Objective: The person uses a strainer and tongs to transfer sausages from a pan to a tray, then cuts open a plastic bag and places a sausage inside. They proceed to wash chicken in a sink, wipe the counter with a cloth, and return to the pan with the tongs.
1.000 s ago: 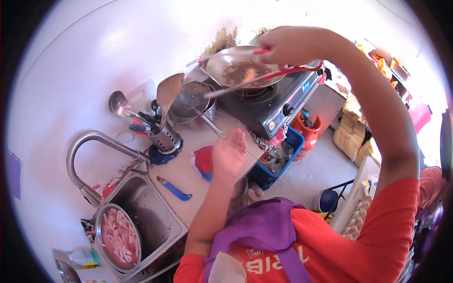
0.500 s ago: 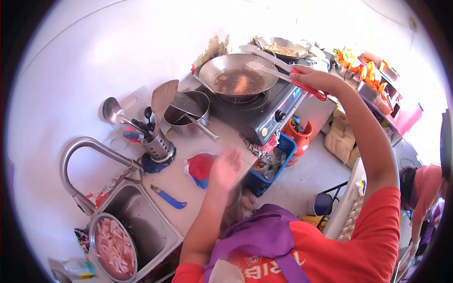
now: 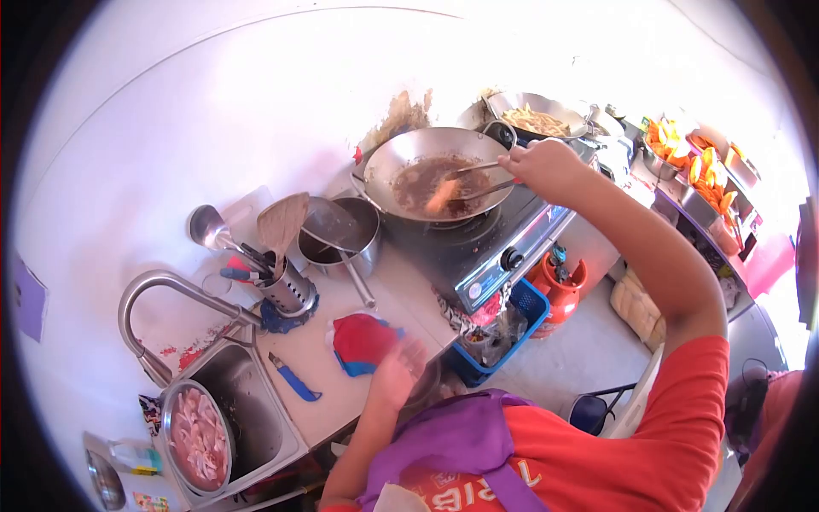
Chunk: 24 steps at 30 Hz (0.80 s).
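My right hand (image 3: 537, 171) is closed around metal tongs (image 3: 490, 194), whose tips reach down into a wide wok (image 3: 392, 154) on the black stove. Between or beside the tips is an orange-brown piece of food (image 3: 442, 196), in brown liquid or just above it. My left hand (image 3: 399, 371) is blurred near the counter's edge, beside a red and blue cloth (image 3: 363, 340), with nothing visible in it. Whether it touches the cloth I cannot tell.
A pot (image 3: 367, 230) with a strainer and a utensil holder (image 3: 290, 294) stand left of the stove. Raw meat fills a bowl (image 3: 198, 437) at the sink (image 3: 256, 418). A blue knife (image 3: 294, 380) lies on the counter. Behind are another wok (image 3: 559, 107) and an orange gas cylinder (image 3: 559, 290).
The tongs have swung from above the wok's right side down into it. My left hand has moved down beside the cloth, and the whole view has shifted.
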Each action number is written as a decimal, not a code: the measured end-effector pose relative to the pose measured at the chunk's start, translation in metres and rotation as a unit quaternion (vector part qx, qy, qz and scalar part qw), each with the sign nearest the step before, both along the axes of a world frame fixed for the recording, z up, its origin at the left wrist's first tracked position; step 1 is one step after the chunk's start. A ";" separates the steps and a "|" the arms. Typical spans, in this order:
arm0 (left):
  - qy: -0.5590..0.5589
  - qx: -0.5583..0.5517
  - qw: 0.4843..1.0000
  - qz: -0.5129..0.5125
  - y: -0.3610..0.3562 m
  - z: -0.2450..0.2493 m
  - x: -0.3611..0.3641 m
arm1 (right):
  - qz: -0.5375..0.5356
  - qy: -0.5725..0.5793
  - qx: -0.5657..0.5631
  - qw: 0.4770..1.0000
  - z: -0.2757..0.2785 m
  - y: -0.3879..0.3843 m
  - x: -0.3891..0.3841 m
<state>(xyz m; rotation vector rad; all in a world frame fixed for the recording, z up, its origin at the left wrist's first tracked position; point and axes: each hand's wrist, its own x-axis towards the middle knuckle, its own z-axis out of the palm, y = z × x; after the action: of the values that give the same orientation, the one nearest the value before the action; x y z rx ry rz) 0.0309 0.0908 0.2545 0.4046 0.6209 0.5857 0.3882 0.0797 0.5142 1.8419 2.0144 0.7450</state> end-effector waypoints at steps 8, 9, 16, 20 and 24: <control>0.014 0.065 0.996 0.062 -0.009 0.008 0.017 | 0.062 0.000 0.061 0.996 -0.003 0.045 0.030; 0.016 0.056 0.995 0.077 -0.010 0.010 0.020 | 0.072 0.009 0.065 0.995 0.000 0.049 0.035; 0.034 0.030 0.988 0.149 -0.032 0.008 0.028 | 0.098 0.034 0.000 0.995 0.025 0.037 0.051; 0.032 0.021 0.985 0.169 -0.037 -0.003 0.026 | 0.160 0.012 0.003 0.987 0.006 0.042 0.060; 0.042 0.019 0.987 0.152 -0.040 0.003 0.027 | 0.092 0.031 -0.032 0.995 -0.027 0.066 0.055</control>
<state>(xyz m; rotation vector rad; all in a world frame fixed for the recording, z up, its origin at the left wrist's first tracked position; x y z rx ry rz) 0.0583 0.0512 0.2580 0.3746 0.7599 0.8754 0.4434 0.1461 0.4868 1.6793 2.2441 0.6702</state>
